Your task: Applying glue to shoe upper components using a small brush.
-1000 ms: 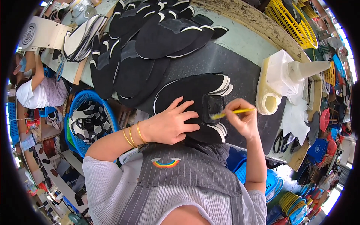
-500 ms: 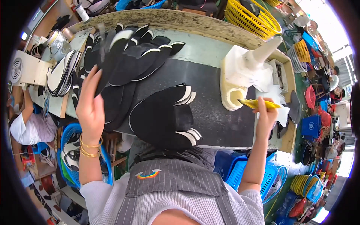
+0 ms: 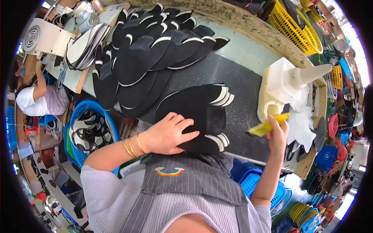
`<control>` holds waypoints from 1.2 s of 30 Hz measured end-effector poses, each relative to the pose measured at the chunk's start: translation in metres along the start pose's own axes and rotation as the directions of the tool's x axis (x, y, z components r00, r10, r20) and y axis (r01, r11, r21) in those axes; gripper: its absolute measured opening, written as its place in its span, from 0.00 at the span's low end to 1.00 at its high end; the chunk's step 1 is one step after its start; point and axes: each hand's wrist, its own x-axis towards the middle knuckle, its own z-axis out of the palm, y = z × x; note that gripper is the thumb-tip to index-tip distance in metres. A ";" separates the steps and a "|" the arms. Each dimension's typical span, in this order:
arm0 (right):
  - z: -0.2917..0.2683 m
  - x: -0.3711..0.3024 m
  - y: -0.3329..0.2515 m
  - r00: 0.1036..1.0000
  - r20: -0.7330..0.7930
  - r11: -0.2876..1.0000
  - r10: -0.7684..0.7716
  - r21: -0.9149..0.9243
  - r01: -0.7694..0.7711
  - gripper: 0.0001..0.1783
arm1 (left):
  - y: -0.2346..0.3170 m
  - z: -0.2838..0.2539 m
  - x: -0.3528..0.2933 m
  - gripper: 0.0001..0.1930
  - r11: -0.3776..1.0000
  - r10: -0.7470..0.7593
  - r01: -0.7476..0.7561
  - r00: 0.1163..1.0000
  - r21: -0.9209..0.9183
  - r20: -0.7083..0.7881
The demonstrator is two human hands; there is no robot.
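Note:
My left hand (image 3: pixel 168 134) lies flat, fingers spread, on a stack of black shoe-upper pieces with white edges (image 3: pixel 202 112) at the near edge of the dark work surface (image 3: pixel 241 93). My right hand (image 3: pixel 278 134) holds a yellow-handled brush (image 3: pixel 268 126) to the right of that stack, near a cream glue container (image 3: pixel 272 97). A large fan of more black pieces (image 3: pixel 155 54) lies spread farther back on the left.
A blue basket of black-and-white pieces (image 3: pixel 91 132) stands at my left. A white cone-shaped fixture (image 3: pixel 307 75) and white rags (image 3: pixel 301 124) are on the right, yellow baskets (image 3: pixel 295 23) behind. Another person (image 3: pixel 37 101) sits far left.
My left hand came down from the far pile on the left onto the near stack. My right hand with the brush moved from the glue container back toward the stack.

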 end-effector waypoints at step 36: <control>0.108 -0.001 -0.009 0.882 0.429 0.967 -0.194 -0.067 0.246 0.05 | -0.009 0.013 -0.002 0.18 0.992 0.049 -0.059 0.995 -0.113 -0.092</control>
